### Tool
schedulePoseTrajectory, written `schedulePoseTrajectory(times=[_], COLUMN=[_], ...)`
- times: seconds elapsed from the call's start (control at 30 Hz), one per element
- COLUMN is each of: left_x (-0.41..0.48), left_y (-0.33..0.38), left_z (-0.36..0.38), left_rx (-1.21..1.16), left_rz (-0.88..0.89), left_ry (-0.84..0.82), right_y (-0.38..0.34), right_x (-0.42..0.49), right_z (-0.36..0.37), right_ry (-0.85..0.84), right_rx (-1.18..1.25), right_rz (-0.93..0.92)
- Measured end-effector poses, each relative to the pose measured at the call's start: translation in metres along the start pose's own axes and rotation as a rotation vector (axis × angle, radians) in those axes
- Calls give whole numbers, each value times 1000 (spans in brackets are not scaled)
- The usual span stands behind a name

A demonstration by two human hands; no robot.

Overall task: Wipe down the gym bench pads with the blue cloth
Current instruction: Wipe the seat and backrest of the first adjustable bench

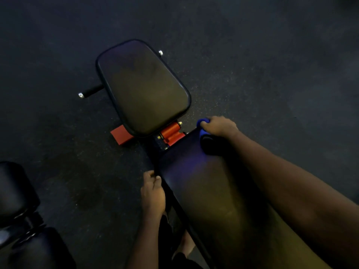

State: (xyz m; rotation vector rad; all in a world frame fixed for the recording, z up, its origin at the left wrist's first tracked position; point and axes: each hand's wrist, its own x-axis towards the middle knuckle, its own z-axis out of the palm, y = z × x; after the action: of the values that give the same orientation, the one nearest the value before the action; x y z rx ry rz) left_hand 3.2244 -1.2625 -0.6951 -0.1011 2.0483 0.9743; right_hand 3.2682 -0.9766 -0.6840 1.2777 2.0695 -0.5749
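At the far right corner of the long black vinyl back pad [204, 191], we see the right hand [219, 126] curled over a bunched blue cloth [202, 122], holding it against the pad's edge. On that pad's left edge, nearer us, the left hand [152, 193] grips the rim, fingers curled round it. Beyond an orange-red metal hinge bracket [171, 133] lies the shorter black seat pad [143, 88], above the dark speckled rubber floor [252, 55]; another black padded bench [17, 191] sits at near left
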Motion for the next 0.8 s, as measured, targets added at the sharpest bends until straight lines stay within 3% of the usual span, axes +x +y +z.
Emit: schedulePoseTrajectory(times=[0.07, 0.2, 0.3, 0.43, 0.53, 0.6, 0.73, 0.8], left_x=[7, 11, 17, 25, 31, 31, 30, 29], left_y=[-4, -6, -13, -20, -24, -23, -23, -25], left_z=[-6, -19, -26, -32, -36, -37, -41, -42], left_rx=[-27, -66, -58, -66, -93, -102, -129, -148], left_rz=[6, 22, 15, 0, 19, 21, 19, 16], left_ry=[-27, -103, -141, -186, -194, -214, -259, -285], right_y=[-33, -67, -48, -63, -85, -76, -81, -103], right_x=[7, -11, -3, -2, -23, -25, -20, -34], right_z=[7, 39, 30, 34, 59, 54, 49, 67], right_ry=[31, 131, 81, 151, 191, 124, 177, 177], right_rx=[-161, -462, -406, -407, -439, -410, -400, -421], right_rz=[29, -263, -327, -121, -318, -421, -221, -316])
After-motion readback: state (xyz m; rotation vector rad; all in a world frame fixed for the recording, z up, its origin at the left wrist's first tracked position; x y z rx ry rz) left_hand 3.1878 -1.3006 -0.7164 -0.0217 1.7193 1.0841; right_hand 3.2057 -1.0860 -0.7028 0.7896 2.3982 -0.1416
